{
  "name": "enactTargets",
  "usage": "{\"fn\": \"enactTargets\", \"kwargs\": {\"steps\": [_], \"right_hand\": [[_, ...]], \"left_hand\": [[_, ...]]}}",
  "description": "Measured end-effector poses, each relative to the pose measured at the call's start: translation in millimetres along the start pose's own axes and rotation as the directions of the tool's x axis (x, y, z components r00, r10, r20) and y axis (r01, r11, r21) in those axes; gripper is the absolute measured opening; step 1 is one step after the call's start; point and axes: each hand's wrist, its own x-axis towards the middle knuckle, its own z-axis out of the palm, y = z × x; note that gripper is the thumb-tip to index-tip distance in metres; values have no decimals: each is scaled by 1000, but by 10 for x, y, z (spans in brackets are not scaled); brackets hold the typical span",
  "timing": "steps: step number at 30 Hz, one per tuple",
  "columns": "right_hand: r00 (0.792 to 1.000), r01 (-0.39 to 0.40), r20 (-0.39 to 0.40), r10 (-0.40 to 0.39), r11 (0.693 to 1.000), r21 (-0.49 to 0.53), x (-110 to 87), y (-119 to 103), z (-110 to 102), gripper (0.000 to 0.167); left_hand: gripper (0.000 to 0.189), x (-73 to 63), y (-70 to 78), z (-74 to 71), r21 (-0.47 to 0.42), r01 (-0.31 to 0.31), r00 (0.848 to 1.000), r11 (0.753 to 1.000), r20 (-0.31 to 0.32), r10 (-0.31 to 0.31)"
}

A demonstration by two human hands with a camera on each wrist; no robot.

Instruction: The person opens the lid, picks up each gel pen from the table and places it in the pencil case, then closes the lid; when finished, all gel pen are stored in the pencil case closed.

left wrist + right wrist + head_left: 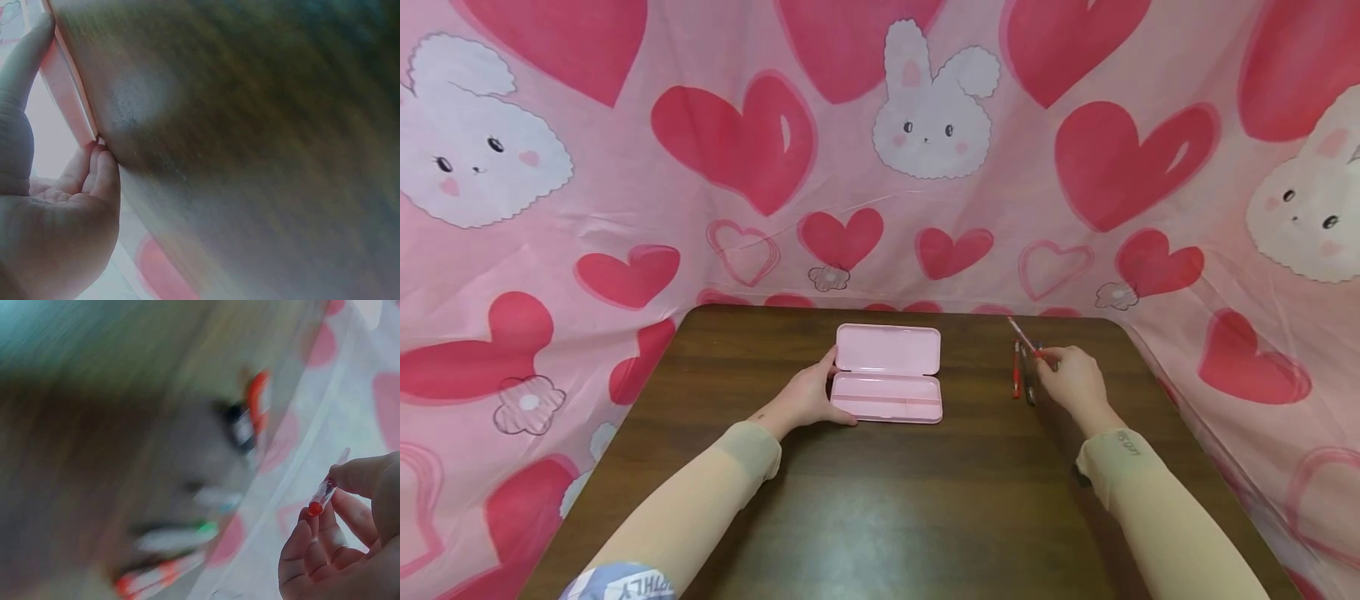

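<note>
An open pink pencil case lies at the table's middle, its lid tipped back and its divided tray bare. My left hand holds the case's left end, thumb along the front edge and fingers near the hinge corner. In the left wrist view the thumb and curled fingers span the case's end. My right hand pinches a clear-barrelled pen with a red end, raised above the table. Below it lie a red pen and a dark pen, partly hidden by the hand.
Several blurred pens lie on the wooden table in the right wrist view, including a green-tipped white one and a red-and-white one. A pink heart-and-rabbit cloth hangs behind and at both sides.
</note>
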Motion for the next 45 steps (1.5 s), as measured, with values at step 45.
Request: {"fn": "enactTargets", "kwargs": {"steps": [45], "right_hand": [[881,468,90,-464,883,-37,7,-1570,948,17]], "left_hand": [[145,-9,51,-53,-14,31,999,999,22,-31]]}}
